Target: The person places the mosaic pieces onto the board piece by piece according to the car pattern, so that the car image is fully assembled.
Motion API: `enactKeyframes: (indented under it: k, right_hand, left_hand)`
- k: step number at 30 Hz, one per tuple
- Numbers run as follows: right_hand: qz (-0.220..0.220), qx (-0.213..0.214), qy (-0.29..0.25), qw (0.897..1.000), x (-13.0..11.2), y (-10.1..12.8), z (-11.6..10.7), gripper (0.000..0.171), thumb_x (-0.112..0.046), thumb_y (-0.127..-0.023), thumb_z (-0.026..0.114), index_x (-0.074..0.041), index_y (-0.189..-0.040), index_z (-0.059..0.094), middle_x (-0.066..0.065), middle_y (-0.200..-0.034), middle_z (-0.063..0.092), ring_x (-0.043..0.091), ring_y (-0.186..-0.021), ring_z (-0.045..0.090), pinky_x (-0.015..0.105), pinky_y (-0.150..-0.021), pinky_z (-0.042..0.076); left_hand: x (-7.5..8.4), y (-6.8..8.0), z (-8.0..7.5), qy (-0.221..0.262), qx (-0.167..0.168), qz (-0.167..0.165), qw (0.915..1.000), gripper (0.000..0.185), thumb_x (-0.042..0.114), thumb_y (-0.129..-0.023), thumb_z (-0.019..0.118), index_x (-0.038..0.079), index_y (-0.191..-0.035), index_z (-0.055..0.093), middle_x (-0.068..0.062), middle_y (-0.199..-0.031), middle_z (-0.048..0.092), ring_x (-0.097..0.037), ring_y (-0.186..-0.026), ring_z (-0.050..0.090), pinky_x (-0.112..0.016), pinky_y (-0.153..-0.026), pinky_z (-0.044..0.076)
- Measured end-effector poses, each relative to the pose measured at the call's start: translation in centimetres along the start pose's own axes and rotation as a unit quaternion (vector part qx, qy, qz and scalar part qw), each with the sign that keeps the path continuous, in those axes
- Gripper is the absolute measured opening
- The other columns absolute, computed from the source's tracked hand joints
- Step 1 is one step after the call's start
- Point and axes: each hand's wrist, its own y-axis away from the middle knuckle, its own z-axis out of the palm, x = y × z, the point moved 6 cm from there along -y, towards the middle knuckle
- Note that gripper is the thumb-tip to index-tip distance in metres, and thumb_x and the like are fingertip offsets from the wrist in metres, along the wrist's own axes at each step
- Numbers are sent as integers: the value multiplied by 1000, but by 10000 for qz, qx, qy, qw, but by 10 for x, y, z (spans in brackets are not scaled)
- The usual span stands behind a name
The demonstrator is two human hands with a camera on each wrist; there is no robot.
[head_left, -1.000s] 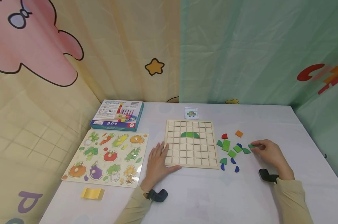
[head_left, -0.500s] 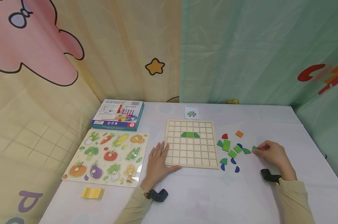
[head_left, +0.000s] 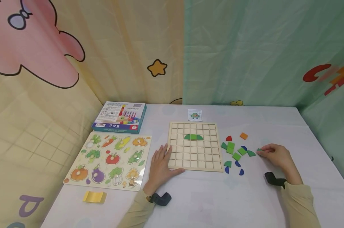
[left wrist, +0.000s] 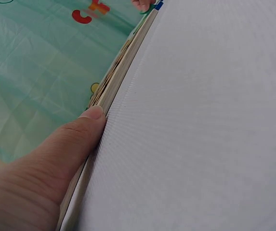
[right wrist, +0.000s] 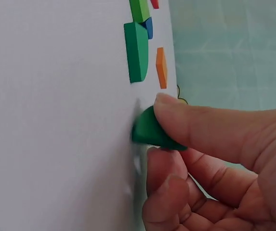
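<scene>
My right hand (head_left: 277, 155) pinches a dark green quarter-circle block (right wrist: 152, 129) between thumb and fingers, close to the table at the right of the loose pieces. Another dark green quarter-circle block (head_left: 250, 153) lies just left of that hand. My left hand (head_left: 160, 167) rests at the lower left corner of a wooden grid board (head_left: 194, 155), its fingers along the left side and its thumb (left wrist: 75, 139) against the front edge. On the board, a light green square (head_left: 193, 137) sits between two dark green quarter-circles, forming a row.
Several loose green, blue, red and orange pieces (head_left: 236, 156) lie right of the board. Behind it is a small pattern card (head_left: 195, 115). To the left are a vegetable puzzle board (head_left: 106, 161), a cardboard box (head_left: 119, 117) and a yellow block (head_left: 94, 197).
My right hand has moved slightly right with the dark green quarter-circle block, away from the loose pieces, and turned it a little. The left hand and the board stay in place.
</scene>
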Motion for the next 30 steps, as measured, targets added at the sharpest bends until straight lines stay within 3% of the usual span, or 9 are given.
enactKeyframes:
  k: [5,9,12,16,20,24,27,30]
  right_hand:
    - [-276,408,-70,9988,-11,0,-3,32,-25,-86,65,5,-96,59,10,-79,58,17,-70,48,24,-56,39]
    - [-760,844,-236,9932,-33,-1,-4,27,-19,-87,65,4,-101,61,12,-82,59,6,-65,47,20,-53,40]
    - [-984,925,-456,9898,-49,-2,1,27,-18,-86,65,2,-104,63,12,-83,59,6,-65,49,21,-49,42]
    - [-1304,876,-665,9853,-65,-7,16,31,-31,-88,63,-4,-101,63,10,-85,62,14,-71,55,25,-48,46]
    - [-1765,860,-598,9787,-83,-12,36,34,-46,-86,60,-13,-94,62,3,-85,65,13,-73,60,28,-47,48]
    - [-2143,582,-748,9722,-122,-5,50,18,-28,-85,67,-11,-88,62,6,-82,67,21,-74,64,39,-61,51]
    - [-2301,225,-856,9691,-148,-2,64,12,-15,-81,71,-8,-86,63,7,-80,66,23,-74,63,37,-66,50]
    - [-2321,-74,-836,9691,-167,-2,81,10,-13,-80,72,-10,-84,63,2,-77,64,16,-71,59,28,-59,47]
  left_hand:
    - [1,0,-1,30,34,9,10000,106,71,-64,66,8,-143,34,-11,-151,26,-29,-140,18,-45,-114,14]
    - [0,1,-1,47,20,-31,10000,106,71,-64,66,8,-143,34,-11,-151,26,-28,-140,18,-44,-114,14]
    - [0,1,0,26,29,3,10000,106,71,-64,66,8,-143,34,-11,-151,26,-29,-140,18,-45,-114,15]
    - [0,0,2,42,44,37,10000,105,71,-64,66,8,-143,35,-11,-151,26,-28,-140,18,-45,-114,15]
    - [1,0,2,59,54,41,10000,105,71,-64,66,8,-143,35,-11,-151,27,-28,-140,18,-45,-114,15]
    - [1,0,1,35,32,17,10000,105,71,-64,65,9,-143,34,-10,-151,26,-28,-141,18,-45,-114,14]
    - [1,0,0,48,49,-5,10000,105,71,-64,65,9,-143,34,-10,-151,26,-28,-140,18,-45,-114,15]
    - [2,0,-2,55,91,16,9999,105,70,-64,66,9,-143,35,-11,-151,27,-30,-140,20,-47,-113,17]
